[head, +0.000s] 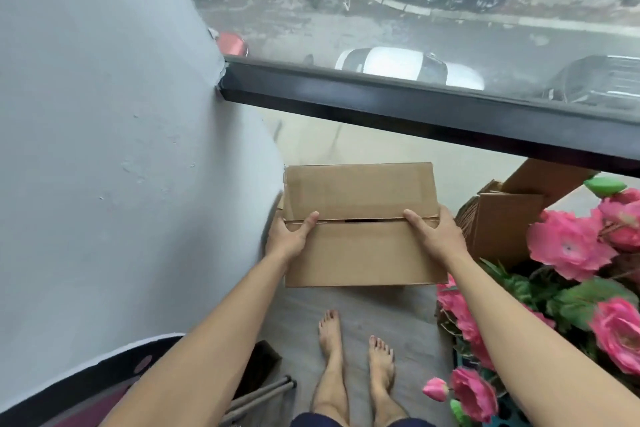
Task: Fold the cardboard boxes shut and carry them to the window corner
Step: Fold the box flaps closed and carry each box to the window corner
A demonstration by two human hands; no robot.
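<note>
Item: folded cardboard box (pixel 360 225), held over the window corner.

Nearest, the person's bare feet (pixel 353 354) stand on grey floor (pixel 391 308), directly below the box's near edge; a slip would likely land on the toes. Left hand (pixel 289 236) and right hand (pixel 434 234) each clasp an end of the box, thumbs laid on top along the flap seam, fingers curled round the sides. The seam shows a dark gap at mid-length, so the untaped flaps could spring up if either thumb lifts. Pink artificial flowers (pixel 571 250) crowd the right forearm and could be knocked. Just right, other cardboard boxes (pixel 502 222) stand open, limiting set-down room. Left, the box nearly touches the grey wall (pixel 104 149). Beyond, the black window frame (pixel 415 104).
</note>
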